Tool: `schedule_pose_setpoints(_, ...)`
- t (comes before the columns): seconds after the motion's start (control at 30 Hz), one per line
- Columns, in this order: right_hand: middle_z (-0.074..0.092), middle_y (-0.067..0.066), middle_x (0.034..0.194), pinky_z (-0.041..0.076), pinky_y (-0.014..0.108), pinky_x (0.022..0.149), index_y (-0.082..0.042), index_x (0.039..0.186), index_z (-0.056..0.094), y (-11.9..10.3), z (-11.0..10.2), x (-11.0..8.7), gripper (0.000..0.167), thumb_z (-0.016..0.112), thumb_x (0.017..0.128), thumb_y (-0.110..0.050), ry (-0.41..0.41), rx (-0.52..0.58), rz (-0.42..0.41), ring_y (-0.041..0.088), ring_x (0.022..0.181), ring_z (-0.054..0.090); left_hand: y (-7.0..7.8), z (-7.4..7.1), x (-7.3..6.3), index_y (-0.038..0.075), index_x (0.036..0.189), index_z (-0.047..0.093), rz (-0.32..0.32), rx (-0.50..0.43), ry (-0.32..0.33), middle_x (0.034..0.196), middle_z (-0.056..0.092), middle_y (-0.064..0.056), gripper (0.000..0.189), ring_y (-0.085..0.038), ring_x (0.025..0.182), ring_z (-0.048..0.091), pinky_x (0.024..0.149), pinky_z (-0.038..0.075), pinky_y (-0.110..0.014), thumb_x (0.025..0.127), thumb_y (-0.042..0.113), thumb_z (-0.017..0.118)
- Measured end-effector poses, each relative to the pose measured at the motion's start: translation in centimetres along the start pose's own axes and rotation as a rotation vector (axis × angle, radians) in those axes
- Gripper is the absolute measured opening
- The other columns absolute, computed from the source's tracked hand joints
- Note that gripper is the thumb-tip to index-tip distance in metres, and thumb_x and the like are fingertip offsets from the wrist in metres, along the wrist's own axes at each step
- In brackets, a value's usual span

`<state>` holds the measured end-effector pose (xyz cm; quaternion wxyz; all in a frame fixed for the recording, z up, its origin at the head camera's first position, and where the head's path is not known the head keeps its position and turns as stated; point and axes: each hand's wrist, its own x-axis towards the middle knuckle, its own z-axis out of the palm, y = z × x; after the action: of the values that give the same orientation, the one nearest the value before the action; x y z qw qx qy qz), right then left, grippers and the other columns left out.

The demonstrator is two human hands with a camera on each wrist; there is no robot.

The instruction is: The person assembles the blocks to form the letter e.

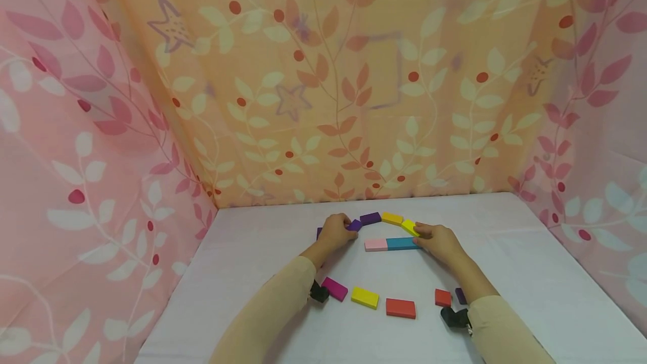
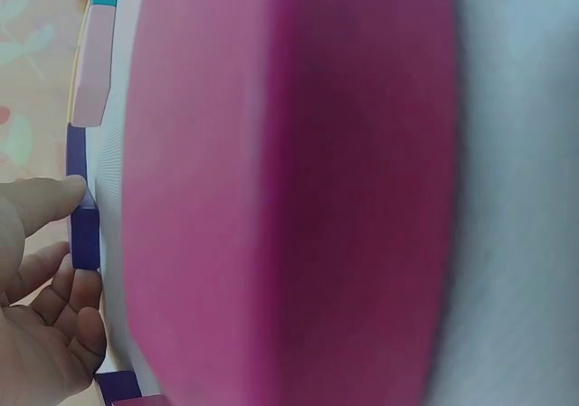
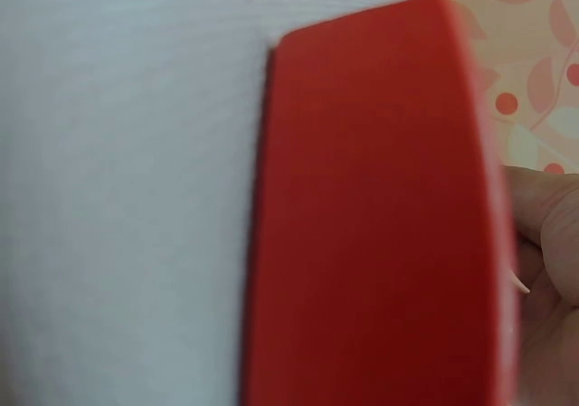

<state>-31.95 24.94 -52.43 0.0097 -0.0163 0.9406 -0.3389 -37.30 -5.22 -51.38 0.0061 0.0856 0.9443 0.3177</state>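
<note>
The white, cloth-covered tabletop (image 1: 242, 240) carries everything. On its far half both hands work on one curved line of blocks. The left hand (image 1: 335, 233) pinches a violet, flat, rectangular, wooden-looking block (image 1: 355, 225) on the left of the curve; the right hand (image 1: 443, 245) has thumb and fingers closed on the outer end of a bright yellow, flat, rectangular, wooden-looking block (image 1: 410, 227) on the right.

To do this well, I'd keep both grips light, slide each block flat along the cloth and ease its corner up to its neighbour. The right thumb should stay clear of the long blue rectangular bar (image 1: 401, 244) just inside the curve, which it could knock askew.

That bar's long axis runs left to right, in line with a shorter pale-pink rectangular block (image 1: 376, 245). The violet block lies diagonally, its right end farther from the person; the bright yellow one slopes the opposite way, right end nearer. Between them, a dark purple rectangular block (image 1: 370, 218) tilts only slightly, right end farther.
</note>
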Motion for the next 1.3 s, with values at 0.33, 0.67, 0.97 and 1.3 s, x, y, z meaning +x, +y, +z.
schedule_pose_setpoints(0.33,0.053,0.011,0.152,0.033,0.065,0.114,-0.008,0.141,0.061,-0.16,-0.09,-0.09,0.052,0.072,0.096,-0.032,-0.007,-0.015,0.001,0.045,0.143,0.041,0.21,-0.25,-0.21,0.003,0.113,0.070,0.015,0.011,-0.006,0.105,0.069,-0.006,0.040,-0.017,0.094,0.059,0.090,0.053,-0.035,0.085,0.027,0.085)
schedule_pose_setpoints(0.67,0.053,0.011,0.152,0.032,0.065,0.114,-0.008,0.142,0.061,-0.27,-0.14,-0.21,0.052,0.072,0.097,-0.031,-0.008,-0.005,0.001,0.045,0.143,0.041,-0.06,-0.35,-0.13,0.003,0.115,0.070,0.031,0.011,-0.017,0.103,0.069,-0.006,0.044,-0.018,0.094,0.059,0.091,0.053,-0.036,0.083,0.029,0.087)
schedule_pose_setpoints(0.97,0.053,0.013,0.152,0.032,0.065,0.114,-0.008,0.142,0.061,-0.23,-0.24,-0.17,0.053,0.072,0.097,-0.032,-0.005,0.002,0.005,0.044,0.143,0.041,-0.04,-0.61,-0.09,0.003,0.118,0.069,0.035,0.005,-0.041,0.106,0.068,-0.007,0.047,-0.019,0.093,0.058,0.091,0.052,-0.036,0.082,0.026,0.088)
schedule_pose_setpoints(1.3,0.053,0.012,0.152,0.032,0.066,0.113,-0.007,0.142,0.061,-0.25,-0.22,-0.21,0.053,0.072,0.097,-0.033,-0.011,-0.005,-0.007,0.045,0.143,0.041,-0.04,-0.38,0.00,0.005,0.118,0.069,0.023,0.015,-0.041,0.105,0.068,-0.005,0.046,-0.016,0.092,0.057,0.089,0.052,-0.033,0.083,0.028,0.087)
